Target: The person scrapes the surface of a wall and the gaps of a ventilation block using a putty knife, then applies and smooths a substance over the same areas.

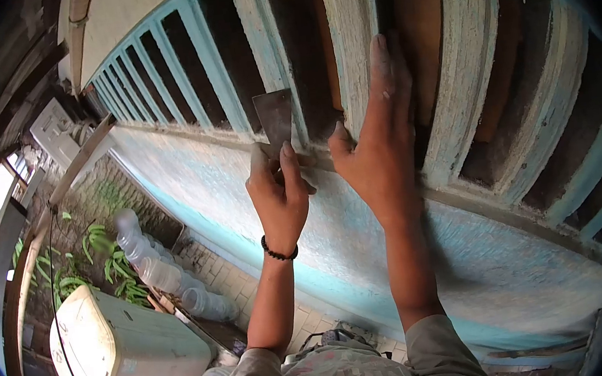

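Note:
My left hand [280, 196], with a dark beaded bracelet on its wrist, grips a scraper [275, 116] between thumb and fingers. The scraper's wide dark blade points up and overlaps the foot of a light blue slat; its handle is mostly hidden by the hand. To the right, my right hand [382, 139] is open, fingers stretched upward along a slat [352, 43] with worn, streaky paint. Its thumb points up near the sill [320, 158], apart from the fingers.
Slats with dark gaps run along the wall [333, 217], which is white and blue. At lower left stand a whitish box-shaped appliance [142, 351] and several clear plastic containers [159, 272]. Green plants [114, 263] grow behind them. Wooden poles [59, 191] cross the left side.

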Motion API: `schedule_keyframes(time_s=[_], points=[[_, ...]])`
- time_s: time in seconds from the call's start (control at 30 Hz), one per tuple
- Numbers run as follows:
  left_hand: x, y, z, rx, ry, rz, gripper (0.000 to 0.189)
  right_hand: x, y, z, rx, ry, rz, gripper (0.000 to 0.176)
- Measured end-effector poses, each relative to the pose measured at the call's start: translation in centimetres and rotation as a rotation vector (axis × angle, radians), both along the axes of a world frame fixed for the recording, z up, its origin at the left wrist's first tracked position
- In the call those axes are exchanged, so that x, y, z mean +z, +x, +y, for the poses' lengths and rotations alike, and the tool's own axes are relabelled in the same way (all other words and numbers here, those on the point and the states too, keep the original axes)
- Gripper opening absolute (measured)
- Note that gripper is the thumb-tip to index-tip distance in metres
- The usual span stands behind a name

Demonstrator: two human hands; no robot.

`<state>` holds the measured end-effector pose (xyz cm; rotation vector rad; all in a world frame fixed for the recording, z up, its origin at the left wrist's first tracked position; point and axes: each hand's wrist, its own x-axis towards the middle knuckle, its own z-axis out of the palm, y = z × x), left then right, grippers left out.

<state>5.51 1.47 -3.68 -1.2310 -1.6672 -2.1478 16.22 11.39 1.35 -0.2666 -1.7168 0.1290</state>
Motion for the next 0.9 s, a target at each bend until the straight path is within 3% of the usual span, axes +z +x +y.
schedule_keyframes(time_s=[0.2,0.4,0.9], points=[[0.9,1.3,-1.0,-0.020,-0.107,-0.012,0.027,0.2,0.0,0.2,0.006,0.034,0.020,0.109],[2.5,1.2,-0.1,-0.018,-0.058,-0.031,0.030,0.1,0.1,0.0,0.002,0.023,0.015,0.110],[2.1,1.2,-0.6,-0.267,-0.010,-0.251,0.034,0.0,-0.2,0.4,0.001,0.051,0.011,0.109]])
